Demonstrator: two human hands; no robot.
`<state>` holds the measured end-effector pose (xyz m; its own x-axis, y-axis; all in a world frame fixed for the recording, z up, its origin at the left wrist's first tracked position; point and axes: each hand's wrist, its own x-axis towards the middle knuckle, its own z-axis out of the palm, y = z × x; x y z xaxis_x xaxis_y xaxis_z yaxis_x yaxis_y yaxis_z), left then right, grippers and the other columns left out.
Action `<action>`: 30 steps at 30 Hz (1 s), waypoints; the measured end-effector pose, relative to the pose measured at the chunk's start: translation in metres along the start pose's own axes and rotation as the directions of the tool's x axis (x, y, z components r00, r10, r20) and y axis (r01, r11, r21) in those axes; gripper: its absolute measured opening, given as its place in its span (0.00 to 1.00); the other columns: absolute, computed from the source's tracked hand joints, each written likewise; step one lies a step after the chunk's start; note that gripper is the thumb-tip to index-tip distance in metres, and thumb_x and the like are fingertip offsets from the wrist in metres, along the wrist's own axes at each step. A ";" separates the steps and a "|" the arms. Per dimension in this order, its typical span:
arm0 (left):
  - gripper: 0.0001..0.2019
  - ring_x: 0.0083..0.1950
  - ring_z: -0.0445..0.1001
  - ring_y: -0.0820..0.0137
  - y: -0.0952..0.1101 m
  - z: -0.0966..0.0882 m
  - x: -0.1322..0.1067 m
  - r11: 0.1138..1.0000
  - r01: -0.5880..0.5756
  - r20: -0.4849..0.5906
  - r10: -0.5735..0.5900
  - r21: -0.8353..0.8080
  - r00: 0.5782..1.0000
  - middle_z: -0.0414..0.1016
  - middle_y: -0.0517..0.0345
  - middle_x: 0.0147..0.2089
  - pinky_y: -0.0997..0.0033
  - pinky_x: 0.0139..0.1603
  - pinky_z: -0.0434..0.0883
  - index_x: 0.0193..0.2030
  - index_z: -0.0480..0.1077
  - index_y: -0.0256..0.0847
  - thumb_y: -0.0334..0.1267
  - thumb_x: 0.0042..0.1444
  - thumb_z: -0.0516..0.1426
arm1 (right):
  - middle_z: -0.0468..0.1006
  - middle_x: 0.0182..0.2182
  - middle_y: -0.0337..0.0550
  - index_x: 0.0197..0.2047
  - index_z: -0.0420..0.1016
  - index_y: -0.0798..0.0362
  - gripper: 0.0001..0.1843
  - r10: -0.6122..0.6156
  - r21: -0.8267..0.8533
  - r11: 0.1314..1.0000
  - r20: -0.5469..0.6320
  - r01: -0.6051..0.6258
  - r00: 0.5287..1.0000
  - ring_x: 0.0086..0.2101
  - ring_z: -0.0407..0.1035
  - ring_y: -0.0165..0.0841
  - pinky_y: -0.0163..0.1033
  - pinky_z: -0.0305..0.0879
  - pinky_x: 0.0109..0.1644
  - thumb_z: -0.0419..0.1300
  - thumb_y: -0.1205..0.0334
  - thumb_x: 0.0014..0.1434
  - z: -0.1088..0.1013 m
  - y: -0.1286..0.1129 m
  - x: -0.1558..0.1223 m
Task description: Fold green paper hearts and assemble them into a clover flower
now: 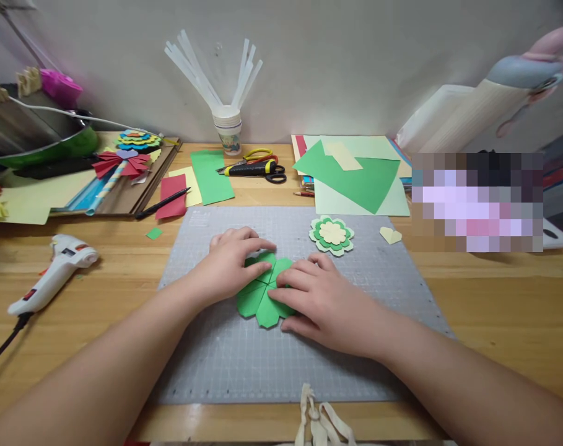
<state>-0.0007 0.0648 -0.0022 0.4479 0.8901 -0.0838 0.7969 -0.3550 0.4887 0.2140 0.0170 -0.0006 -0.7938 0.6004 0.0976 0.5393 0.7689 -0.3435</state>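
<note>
Where creased green paper [257,302] lies on gridded mat [262,365], left hand [230,263] and right hand [322,300] press, fingers [256,269] flat.

The wooden table [495,291] bears a grey cutting mat [262,365] and glue gun [53,272].

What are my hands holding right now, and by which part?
Nothing is gripped. The green folded paper is pressed flat on the cutting mat: the left hand on its upper left part, the right hand on its right side.
</note>
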 end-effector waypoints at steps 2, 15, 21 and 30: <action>0.12 0.55 0.68 0.58 -0.003 0.001 0.001 1.000 -0.020 0.009 0.020 -0.002 1.000 0.72 0.57 0.49 0.47 0.60 0.56 0.49 0.76 0.53 0.42 0.59 0.58 | 0.76 0.43 0.45 0.49 0.77 0.53 0.15 0.002 0.005 1.000 0.007 -0.002 1.000 0.45 0.65 0.39 0.47 0.47 0.51 0.62 0.54 0.62 0.000 0.000 0.001; 0.12 0.52 0.68 0.58 -0.009 0.008 0.001 0.996 -0.087 -0.038 0.087 -0.002 0.996 0.75 0.56 0.46 0.48 0.56 0.58 0.49 0.75 0.52 0.41 0.60 0.57 | 0.76 0.41 0.45 0.48 0.77 0.52 0.14 0.024 0.001 1.000 0.003 -0.024 1.000 0.44 0.65 0.38 0.48 0.47 0.52 0.56 0.55 0.66 -0.001 0.001 0.001; 0.12 0.51 0.69 0.59 -0.007 0.010 0.000 0.996 -0.094 -0.036 0.094 -0.007 0.995 0.76 0.57 0.43 0.49 0.55 0.58 0.50 0.75 0.50 0.39 0.59 0.58 | 0.75 0.38 0.42 0.45 0.77 0.52 0.13 0.032 -0.017 0.999 -0.001 -0.032 0.999 0.41 0.65 0.37 0.48 0.47 0.52 0.56 0.55 0.67 -0.001 0.000 0.002; 0.18 0.53 0.70 0.56 -0.003 -0.010 -0.020 0.990 -0.026 -0.061 0.035 0.142 0.998 0.73 0.54 0.49 0.49 0.55 0.62 0.52 0.72 0.49 0.45 0.55 0.61 | 0.77 0.47 0.49 0.52 0.75 0.53 0.17 0.074 0.014 0.997 -0.061 -0.073 0.995 0.47 0.66 0.41 0.51 0.48 0.54 0.56 0.52 0.66 -0.005 0.005 -0.001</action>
<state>-0.0164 0.0511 0.0070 0.4498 0.8930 -0.0134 0.8344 -0.4148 0.3629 0.2186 0.0215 0.0026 -0.7332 0.6678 0.1284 0.5921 0.7198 -0.3623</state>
